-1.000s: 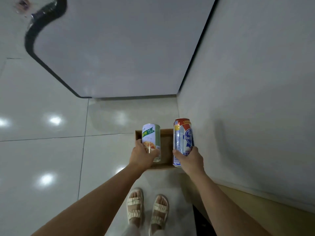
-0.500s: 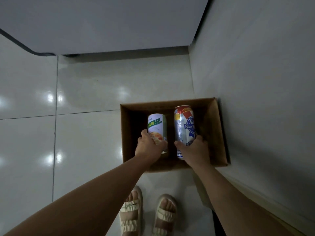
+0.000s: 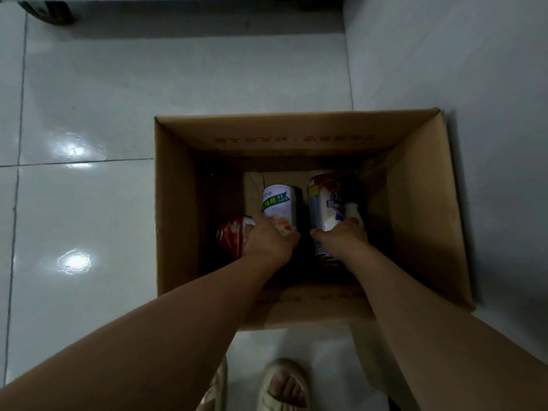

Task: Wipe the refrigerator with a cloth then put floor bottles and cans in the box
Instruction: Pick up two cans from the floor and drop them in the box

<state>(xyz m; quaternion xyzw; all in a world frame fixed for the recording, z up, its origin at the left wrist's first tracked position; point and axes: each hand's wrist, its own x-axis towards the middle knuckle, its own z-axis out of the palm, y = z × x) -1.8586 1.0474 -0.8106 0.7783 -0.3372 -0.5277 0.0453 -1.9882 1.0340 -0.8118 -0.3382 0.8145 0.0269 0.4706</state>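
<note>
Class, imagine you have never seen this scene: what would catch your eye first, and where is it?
Two bare arms reach down into an open cardboard box on the pale tiled floor. The left hand grips a white-and-green can, the right hand a blue-labelled can. A red can lies in the box's dim left corner.

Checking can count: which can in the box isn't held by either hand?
The red can at the box's left wall. The white-green can is in the left hand, the blue-labelled one in the right.
</note>
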